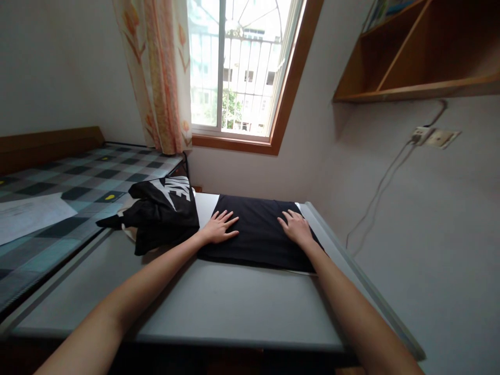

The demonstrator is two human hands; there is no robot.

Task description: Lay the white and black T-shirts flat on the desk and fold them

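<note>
A black piece of clothing [255,234] with white at its ends lies spread flat on the grey table [234,307]. My left hand [219,227] rests on its left part, palm down with the fingers spread. Toward the right end my right hand [296,227] presses lightly on the same fabric, fingers apart. Beside my left hand is a crumpled black cloth [164,213] with white NIKE lettering and a swoosh. I cannot tell whether it joins the flat piece. Neither hand grips anything.
At the left stands a bed with a checked cover [89,172] and a sheet of paper [35,211] on it. A window [242,78] with a flowered curtain [164,78] is ahead. Wooden shelves [414,88] and a wall socket [441,138] with a hanging cable are at the right.
</note>
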